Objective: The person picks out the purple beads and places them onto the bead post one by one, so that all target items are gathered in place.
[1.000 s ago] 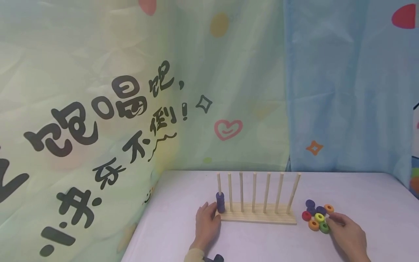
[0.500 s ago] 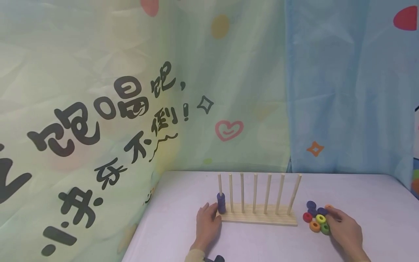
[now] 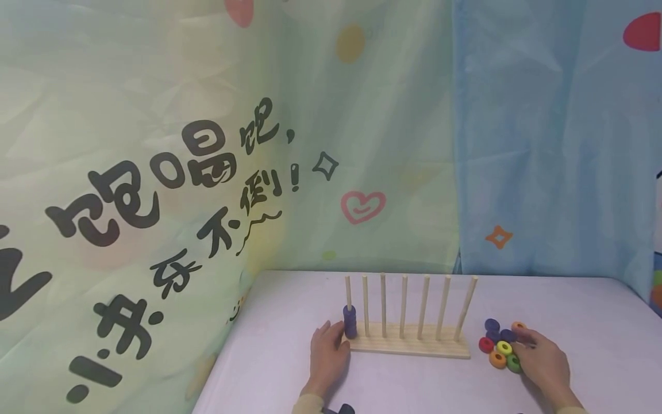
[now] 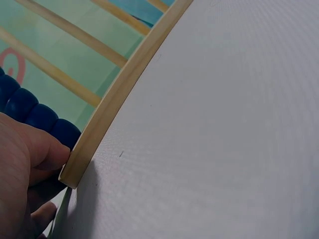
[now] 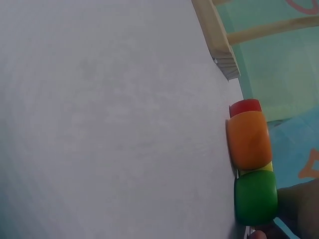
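Left hand rests relaxed against the rack end, beside the purple stack. Right hand lies on the rings, fingers touching them; a pinch can't be told.

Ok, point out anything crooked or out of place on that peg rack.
The rightmost peg of the wooden rack leans right while the other pegs stand nearly upright. Otherwise nothing stands out; the purple rings sit stacked on the leftmost peg.

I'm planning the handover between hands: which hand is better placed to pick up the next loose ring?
Probably the right hand: its fingers rest among the loose coloured wooden rings right of the wooden peg rack. The left hand steadies the rack's far end beside the stacked dark blue rings.
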